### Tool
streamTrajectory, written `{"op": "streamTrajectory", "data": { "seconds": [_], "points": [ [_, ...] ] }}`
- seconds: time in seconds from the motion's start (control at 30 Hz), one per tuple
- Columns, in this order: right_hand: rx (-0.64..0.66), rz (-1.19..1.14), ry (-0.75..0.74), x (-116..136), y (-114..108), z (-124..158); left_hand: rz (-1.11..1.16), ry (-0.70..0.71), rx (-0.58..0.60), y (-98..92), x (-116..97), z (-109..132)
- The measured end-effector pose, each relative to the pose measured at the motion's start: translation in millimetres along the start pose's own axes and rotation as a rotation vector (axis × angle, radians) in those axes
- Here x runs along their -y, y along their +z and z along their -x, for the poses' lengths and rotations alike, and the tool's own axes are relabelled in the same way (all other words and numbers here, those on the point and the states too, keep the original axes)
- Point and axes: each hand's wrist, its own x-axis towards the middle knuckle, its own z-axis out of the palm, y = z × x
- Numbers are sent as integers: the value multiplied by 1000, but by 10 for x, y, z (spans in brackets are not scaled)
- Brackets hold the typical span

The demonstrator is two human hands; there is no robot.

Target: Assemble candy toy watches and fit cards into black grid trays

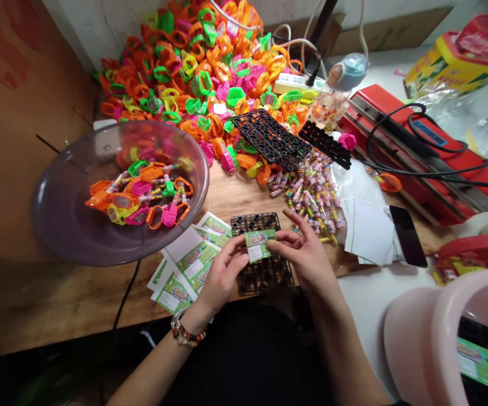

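Between my two hands is a small green printed card [257, 243], held above a black plastic grid tray [265, 277] at the table's front edge. My left hand [223, 272] pinches the card's left side. At its right side, the thumb and fingers of my right hand [305, 248] close on it, with the index finger stretched away. More green printed cards [193, 260] lie fanned on the table beside my left hand. Past my right hand lies a heap of wrapped candy rolls [314, 197].
A purple translucent bowl [58, 225] at the left holds toy watches with candy. Behind is a large pile of bright toy watches [202, 73], with black grid trays [269, 135] on it. To the right are a red sealing machine [430, 152], a phone [408, 235] and a pink bucket [413, 327].
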Motion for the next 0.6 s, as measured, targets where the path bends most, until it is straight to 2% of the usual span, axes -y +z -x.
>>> {"op": "streamTrajectory", "data": {
  "seconds": [0.03,0.1,0.17,0.27,0.4,0.5,0.6],
  "points": [
    [-51,13,-25,-3,-23,-16,-158,57,-41,-30,1,-2],
    [-139,40,-65,-20,-80,-79,-536,216,-195,-105,19,-14],
    [-175,56,-54,-54,-112,-154,-815,362,-295,-169,54,-26],
    [-166,66,16,-132,-72,-233,-1015,471,-205,-185,111,-22],
    [-168,101,18,-235,13,-275,-1156,532,-123,-98,159,6],
    [-154,140,-3,-289,5,-312,-1258,545,-73,-36,192,-1],
    [-162,208,-28,-319,-29,-351,-1362,477,46,15,239,-27]
  ]
}}
